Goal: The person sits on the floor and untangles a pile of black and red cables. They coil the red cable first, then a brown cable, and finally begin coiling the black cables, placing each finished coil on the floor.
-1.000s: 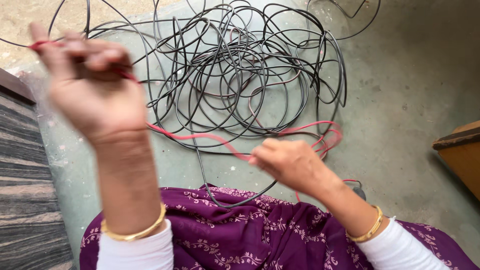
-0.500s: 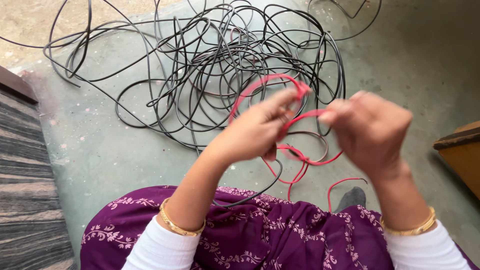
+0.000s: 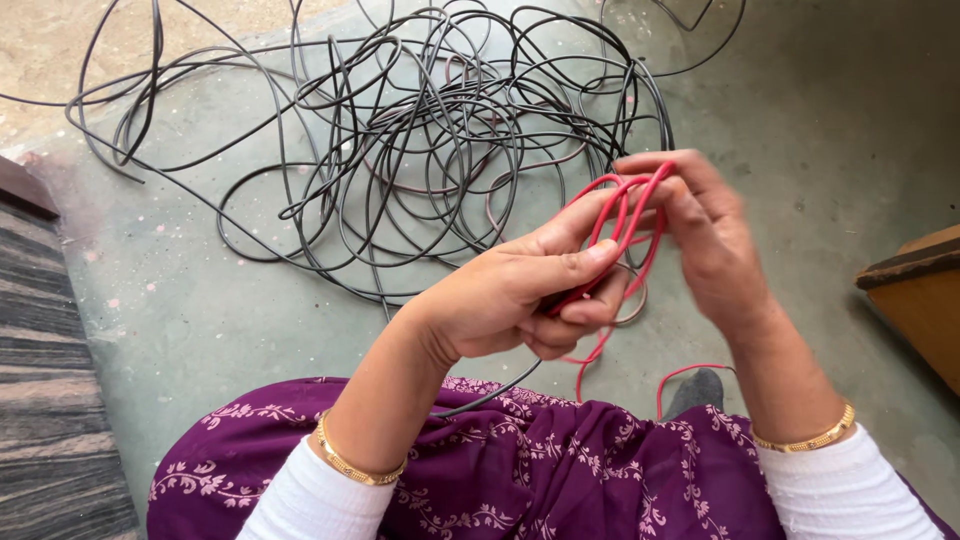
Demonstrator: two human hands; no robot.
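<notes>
Red wire (image 3: 625,215) is gathered in loops between both hands, above the black cable tangle (image 3: 420,140) on the floor. Left hand (image 3: 520,290) fingers closed around the loops; right hand (image 3: 705,235) seemingly pinches them, blurred. Coiling step; next wrap needs slack.

Smooth, slightly glossy red plastic-sheathed wire (image 3: 625,215), matt black rubbery cable tangle (image 3: 430,130), rough, speckled grey-green concrete floor (image 3: 200,310), purple printed cloth garment (image 3: 560,470), white knit sleeves (image 3: 860,500), shiny gold-coloured metal bangles (image 3: 350,468), varnished wooden furniture corner (image 3: 915,290), coarse striped woven mat (image 3: 50,390).
</notes>
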